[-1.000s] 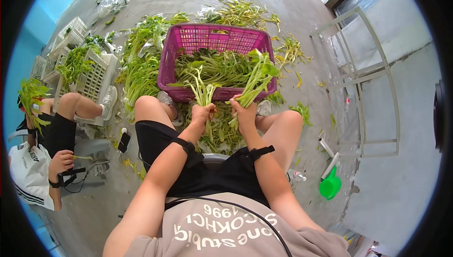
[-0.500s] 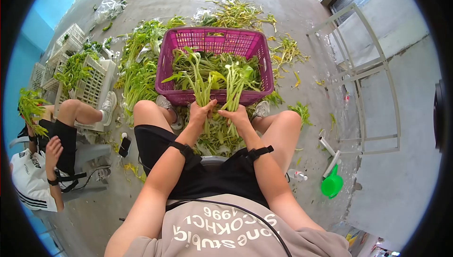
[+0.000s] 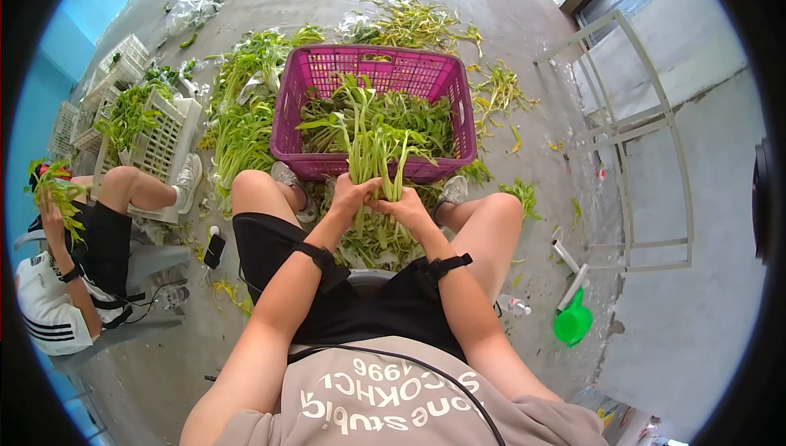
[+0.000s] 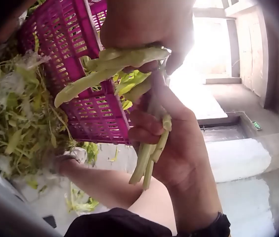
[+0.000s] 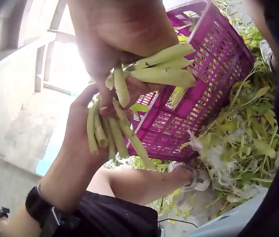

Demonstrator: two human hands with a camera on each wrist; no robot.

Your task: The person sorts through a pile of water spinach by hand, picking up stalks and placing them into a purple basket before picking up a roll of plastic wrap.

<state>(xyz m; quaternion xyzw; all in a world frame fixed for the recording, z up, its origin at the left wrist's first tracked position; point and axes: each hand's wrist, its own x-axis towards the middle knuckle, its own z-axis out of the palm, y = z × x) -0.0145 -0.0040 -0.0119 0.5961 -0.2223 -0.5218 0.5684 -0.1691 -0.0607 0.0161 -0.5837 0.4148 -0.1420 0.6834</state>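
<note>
Side by side in front of the purple basket (image 3: 295, 166), both hands hold leafy green stalks upright in the head view. The left hand (image 3: 352, 195) grips a bunch (image 3: 359, 155) by its lower stems; the right hand (image 3: 407, 208) grips another bunch (image 3: 395, 169) close beside it, and the hands meet. In the left wrist view, cut stem ends (image 4: 150, 160) stick out below the right hand (image 4: 176, 143). Stem ends (image 5: 111, 136) also stick out of the left hand (image 5: 78, 148) in the right wrist view. Some fingers are hidden behind stems.
Leafy stalks lie inside the basket. Green piles (image 3: 241, 122) lie left of it, yellowish scraps (image 3: 413, 24) beyond it, and more scraps (image 3: 378, 241) between the legs. At left, another person (image 3: 61, 298) sits near white crates (image 3: 168, 131). A metal frame (image 3: 688, 176) stands right.
The hands have come together, bringing the two bunches side by side. The right bunch has moved left and stands more upright. The other person's hands have shifted.
</note>
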